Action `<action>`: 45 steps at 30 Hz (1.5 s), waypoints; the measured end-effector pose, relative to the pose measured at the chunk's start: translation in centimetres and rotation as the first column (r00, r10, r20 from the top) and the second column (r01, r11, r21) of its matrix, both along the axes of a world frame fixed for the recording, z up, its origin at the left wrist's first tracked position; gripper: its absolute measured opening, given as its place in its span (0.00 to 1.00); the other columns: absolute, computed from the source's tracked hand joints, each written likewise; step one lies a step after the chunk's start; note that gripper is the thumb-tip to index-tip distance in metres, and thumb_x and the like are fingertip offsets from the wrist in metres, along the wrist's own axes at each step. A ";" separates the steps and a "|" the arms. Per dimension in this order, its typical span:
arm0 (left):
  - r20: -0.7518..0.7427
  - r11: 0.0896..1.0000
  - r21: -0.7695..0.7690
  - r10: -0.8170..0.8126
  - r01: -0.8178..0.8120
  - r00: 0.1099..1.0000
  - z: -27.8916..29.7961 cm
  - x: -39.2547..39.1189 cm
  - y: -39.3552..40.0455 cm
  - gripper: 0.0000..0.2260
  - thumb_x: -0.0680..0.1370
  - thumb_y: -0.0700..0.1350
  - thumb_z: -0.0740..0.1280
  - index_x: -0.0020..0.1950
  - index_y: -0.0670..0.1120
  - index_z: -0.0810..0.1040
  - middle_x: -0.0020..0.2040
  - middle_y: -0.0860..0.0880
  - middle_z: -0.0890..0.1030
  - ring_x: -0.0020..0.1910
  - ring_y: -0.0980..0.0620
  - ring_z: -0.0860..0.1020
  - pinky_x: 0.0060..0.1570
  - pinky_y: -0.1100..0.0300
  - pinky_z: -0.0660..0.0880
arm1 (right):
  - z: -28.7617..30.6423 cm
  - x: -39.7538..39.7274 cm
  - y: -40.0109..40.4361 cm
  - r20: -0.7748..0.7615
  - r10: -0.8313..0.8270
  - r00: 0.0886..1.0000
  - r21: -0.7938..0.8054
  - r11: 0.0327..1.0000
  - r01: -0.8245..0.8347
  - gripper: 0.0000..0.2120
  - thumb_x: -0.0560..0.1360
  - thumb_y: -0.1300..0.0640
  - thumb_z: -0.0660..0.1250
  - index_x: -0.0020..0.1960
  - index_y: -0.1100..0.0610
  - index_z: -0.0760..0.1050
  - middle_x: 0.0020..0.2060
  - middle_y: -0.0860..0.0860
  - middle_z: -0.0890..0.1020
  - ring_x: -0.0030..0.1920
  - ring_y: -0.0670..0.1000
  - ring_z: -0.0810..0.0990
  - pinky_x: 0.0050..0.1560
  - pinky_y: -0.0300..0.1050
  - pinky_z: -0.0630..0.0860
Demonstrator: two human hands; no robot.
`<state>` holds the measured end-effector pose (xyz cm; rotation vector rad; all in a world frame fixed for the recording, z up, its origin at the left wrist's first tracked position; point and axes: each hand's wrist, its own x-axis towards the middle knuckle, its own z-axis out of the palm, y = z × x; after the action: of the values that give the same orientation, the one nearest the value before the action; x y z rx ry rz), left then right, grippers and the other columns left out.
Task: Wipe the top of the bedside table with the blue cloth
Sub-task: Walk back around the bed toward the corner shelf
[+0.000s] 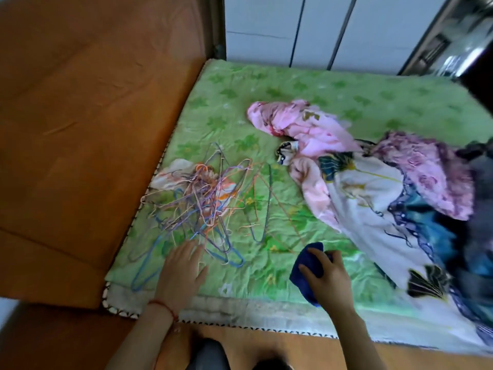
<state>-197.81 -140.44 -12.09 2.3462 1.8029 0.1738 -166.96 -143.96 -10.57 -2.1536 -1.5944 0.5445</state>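
My right hand [326,279] grips the dark blue cloth [301,273], bunched up just above the near edge of the bed. My left hand [181,271] is spread flat, fingers apart, on the green blanket [266,84] beside a tangle of wire hangers [202,204]. It holds nothing. A red string sits on the left wrist. No bedside table top can be made out in this view.
The brown wooden headboard [80,129] fills the left side. A heap of pink, white, purple and dark clothes [373,196] covers the right half of the bed. White wardrobe doors [320,30] stand behind the bed. My knees show at the bottom edge.
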 end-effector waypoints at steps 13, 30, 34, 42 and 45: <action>-0.006 0.820 0.046 -0.571 0.571 0.821 -0.1 28.4 -1.8 0.33 0.81 0.58 0.41 0.54 0.38 0.79 0.54 0.38 0.79 0.53 0.39 0.77 0.54 0.46 0.72 | 0.1 21.0 -17.8 0.026 -0.530 0.848 -0.027 0.847 0.531 0.18 0.72 0.52 0.69 0.61 0.51 0.73 0.53 0.54 0.70 0.45 0.57 0.76 0.40 0.44 0.70; 0.029 0.247 0.026 -0.969 0.969 0.247 -0.4 59.3 -8.0 0.23 0.75 0.54 0.54 0.57 0.39 0.78 0.57 0.40 0.78 0.58 0.45 0.68 0.58 0.53 0.61 | 0.4 32.9 -35.8 0.011 -0.958 0.285 -0.032 0.285 0.958 0.22 0.74 0.51 0.67 0.66 0.53 0.68 0.57 0.52 0.68 0.45 0.48 0.69 0.43 0.43 0.70; 0.023 0.159 0.028 -0.987 0.987 0.159 -0.5 66.5 -9.3 0.28 0.80 0.56 0.47 0.56 0.39 0.79 0.56 0.40 0.79 0.57 0.43 0.73 0.58 0.51 0.61 | 0.3 37.7 -37.0 0.000 -0.980 0.197 -0.012 0.197 0.980 0.22 0.73 0.52 0.67 0.65 0.54 0.69 0.56 0.52 0.69 0.45 0.47 0.69 0.43 0.42 0.68; 0.003 0.030 -0.022 -1.000 0.999 0.031 -0.2 82.0 -11.1 0.32 0.80 0.59 0.43 0.58 0.40 0.78 0.58 0.40 0.78 0.58 0.41 0.75 0.60 0.49 0.63 | 1.5 49.7 -38.3 -0.035 -0.997 0.076 -0.001 0.076 0.997 0.20 0.73 0.52 0.68 0.64 0.52 0.70 0.56 0.52 0.69 0.45 0.49 0.70 0.43 0.46 0.72; 0.014 -0.003 -0.023 -1.000 1.000 -0.003 -0.3 87.6 -12.7 0.26 0.76 0.56 0.53 0.59 0.39 0.78 0.58 0.40 0.78 0.57 0.41 0.76 0.59 0.46 0.71 | 1.9 54.1 -39.6 -0.032 -0.998 0.053 0.002 0.053 0.999 0.20 0.73 0.53 0.68 0.64 0.52 0.70 0.57 0.52 0.69 0.46 0.49 0.69 0.43 0.46 0.73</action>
<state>-110.20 -153.16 -12.39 2.8902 -0.3805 -0.0943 -112.83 -183.54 -8.65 -2.5212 0.3092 0.0113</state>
